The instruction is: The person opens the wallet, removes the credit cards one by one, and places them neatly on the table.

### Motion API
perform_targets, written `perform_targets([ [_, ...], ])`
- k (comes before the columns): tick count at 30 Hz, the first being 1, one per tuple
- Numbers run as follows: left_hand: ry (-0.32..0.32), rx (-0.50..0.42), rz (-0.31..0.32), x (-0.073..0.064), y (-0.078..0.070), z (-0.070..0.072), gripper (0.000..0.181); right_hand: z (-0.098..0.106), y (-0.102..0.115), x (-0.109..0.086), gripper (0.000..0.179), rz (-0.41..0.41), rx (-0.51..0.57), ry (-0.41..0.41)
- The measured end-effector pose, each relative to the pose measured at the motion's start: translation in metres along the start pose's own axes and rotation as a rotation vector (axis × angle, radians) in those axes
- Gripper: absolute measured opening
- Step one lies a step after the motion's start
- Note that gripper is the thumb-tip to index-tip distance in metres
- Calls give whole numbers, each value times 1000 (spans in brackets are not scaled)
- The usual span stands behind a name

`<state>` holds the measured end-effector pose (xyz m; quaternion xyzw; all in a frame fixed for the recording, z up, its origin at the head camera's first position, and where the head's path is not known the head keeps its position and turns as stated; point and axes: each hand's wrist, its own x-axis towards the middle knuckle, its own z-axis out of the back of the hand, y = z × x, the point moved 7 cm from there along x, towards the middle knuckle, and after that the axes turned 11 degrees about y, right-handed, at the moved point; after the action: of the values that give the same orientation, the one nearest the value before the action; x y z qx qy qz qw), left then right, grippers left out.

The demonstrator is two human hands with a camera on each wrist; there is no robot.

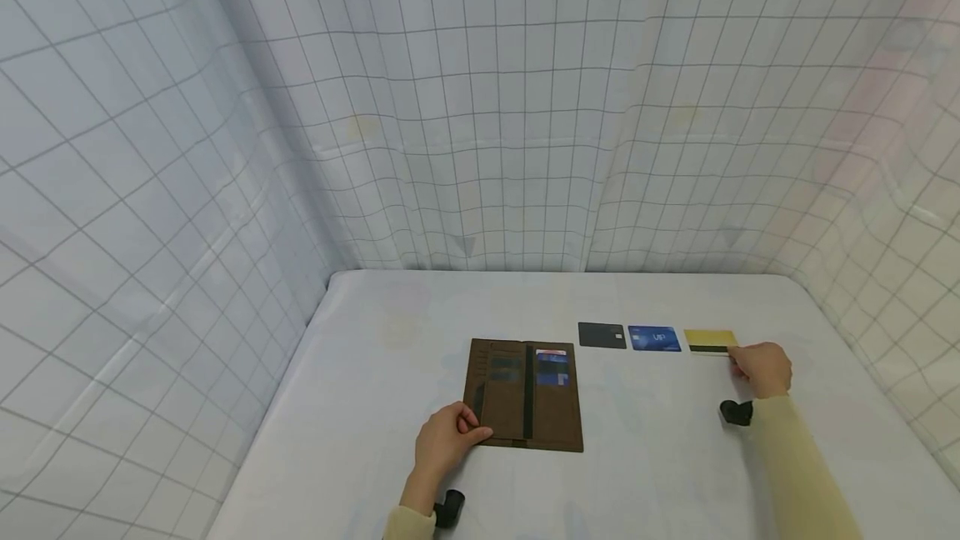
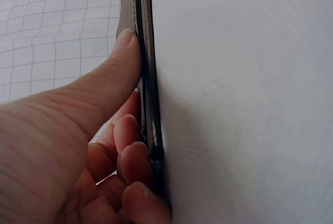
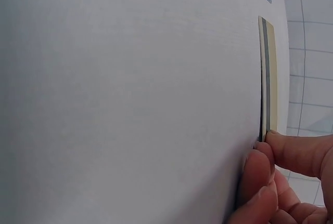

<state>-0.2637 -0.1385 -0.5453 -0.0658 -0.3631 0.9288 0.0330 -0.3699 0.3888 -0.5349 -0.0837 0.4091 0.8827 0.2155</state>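
A brown wallet [image 1: 553,415] lies unfolded on the white table, with cards in slots of its right half. My left hand [image 1: 444,442] holds its near left corner. In the left wrist view the thumb [image 2: 125,44] presses on the wallet's inner face [image 2: 130,18], while curled fingers sit at its edge. To the right, my right hand [image 1: 762,368] pinches the near right corner of a gold card [image 1: 708,336] with a dark stripe. The right wrist view shows thumb and forefinger on the end of this card [image 3: 270,73], its near edge slightly off the table.
Left of the gold card lie a blue card [image 1: 654,338] marked VIP and a black card [image 1: 602,335], in one row beyond the wallet's right side. Checked white curtains [image 1: 480,148] surround the table [image 1: 360,373] at the back and sides.
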Motion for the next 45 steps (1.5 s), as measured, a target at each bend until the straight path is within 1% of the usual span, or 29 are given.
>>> perform_targets([
  [4,-5,-1,-4,0,0,1,30,-1,1,1,27,13,4,-12],
  [9,-7,7,-1,1,2,1,30,-2,3,0,28,22,19,-8],
  [22,-12,7,-7,0,1,3,31,-5,1,-1,30,9,68,-4],
  [28,-10,11,-15,0,0,4,31,-6,3,-2,35,6,25,2],
  [33,-5,7,-21,-1,0,4,31,-12,6,-3,40,29,-31,10],
  [37,-2,5,-17,-2,0,3,31,-21,13,-2,39,53,-82,8],
  [40,0,7,-16,-2,0,2,31,-31,25,-4,39,81,-109,12],
  [45,1,4,-4,-1,0,1,30,-53,53,-8,36,175,-123,37],
])
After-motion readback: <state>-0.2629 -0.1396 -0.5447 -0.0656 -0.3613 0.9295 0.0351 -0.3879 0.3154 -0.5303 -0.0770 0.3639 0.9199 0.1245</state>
